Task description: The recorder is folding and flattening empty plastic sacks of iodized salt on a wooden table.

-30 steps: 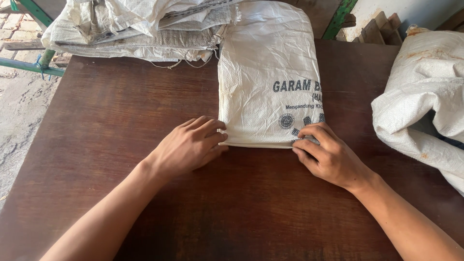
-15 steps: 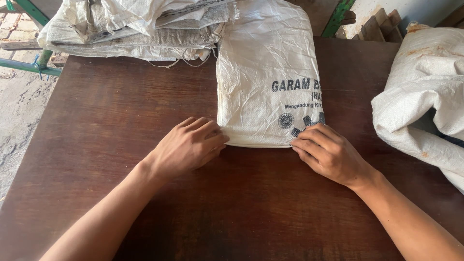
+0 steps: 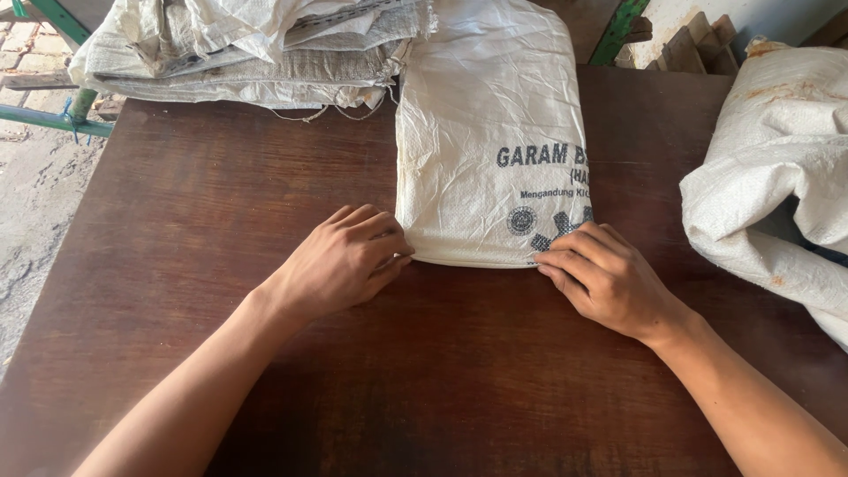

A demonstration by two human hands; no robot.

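Resting on a dark wooden table (image 3: 221, 221), a folded white woven sack (image 3: 490, 141) runs lengthwise away from the person; left hand (image 3: 340, 261) and right hand (image 3: 605, 278) (both flat, fingers extended, gripping nothing) press its near corners, equally close.

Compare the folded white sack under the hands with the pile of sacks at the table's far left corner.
The folded sack is one neat, flat rectangle with dark print; the pile of sacks is several loose, crumpled, greyer layers with frayed threads. The folded sack lies mid-table with the left hand and right hand pressing its near corners; nobody touches the pile, which overhangs the table edge. Both are woven plastic sacking.
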